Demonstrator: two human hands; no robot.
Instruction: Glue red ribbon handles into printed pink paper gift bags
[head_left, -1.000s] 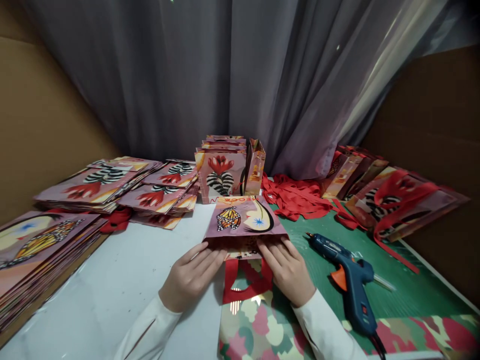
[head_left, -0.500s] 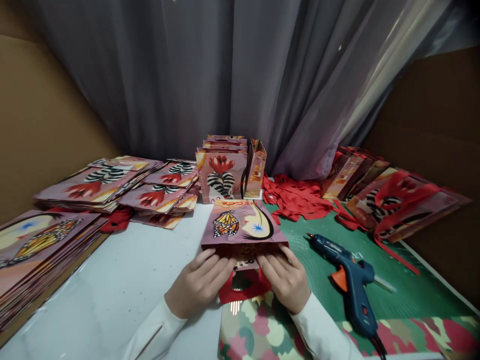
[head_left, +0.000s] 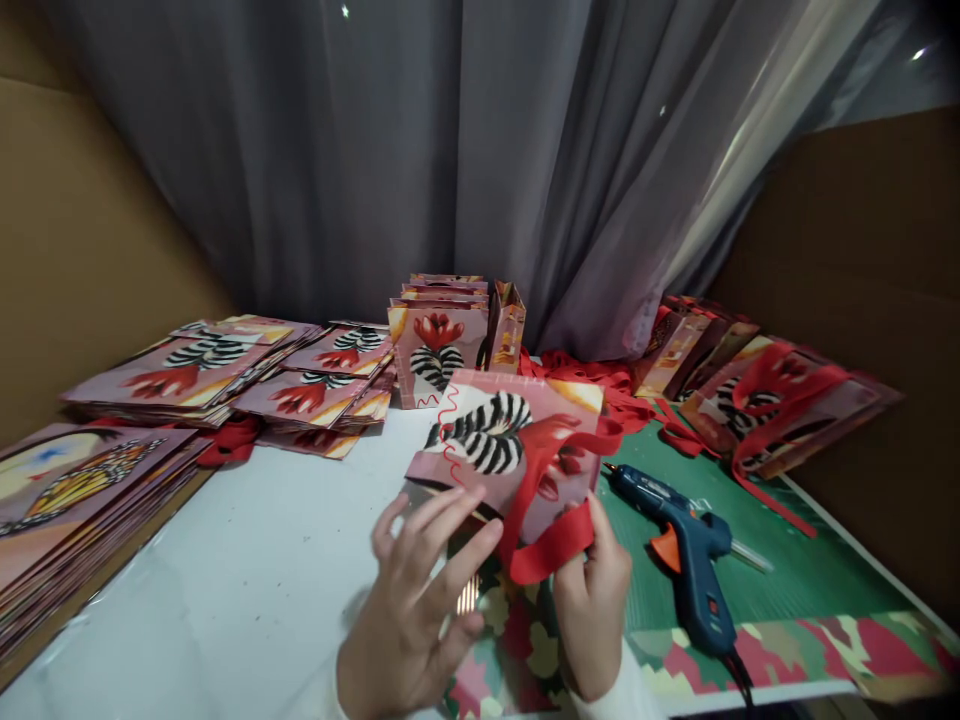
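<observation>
A paper bag (head_left: 487, 425) printed with zebra stripes and a red flower is tilted above the middle of the table, with a red ribbon handle (head_left: 551, 550) looping off its near side. My right hand (head_left: 596, 595) is closed on the bag's right edge beside the ribbon. My left hand (head_left: 427, 590) has its fingers spread just below the bag's lower left side, and nothing is gripped in it. A blue glue gun (head_left: 694, 560) with an orange trigger lies right of my right hand.
Flat bags (head_left: 82, 490) are stacked at the left. Upright bags (head_left: 439, 345) stand at the back, near red ribbons (head_left: 637, 410). More ribboned bags (head_left: 780, 400) lean at the right. A green mat (head_left: 795, 560) lies under the glue gun.
The bag has been turned, and its zebra-stripe side now shows instead of the butterfly side. My left hand has let go and spread its fingers. My right hand has shifted to the bag's right edge.
</observation>
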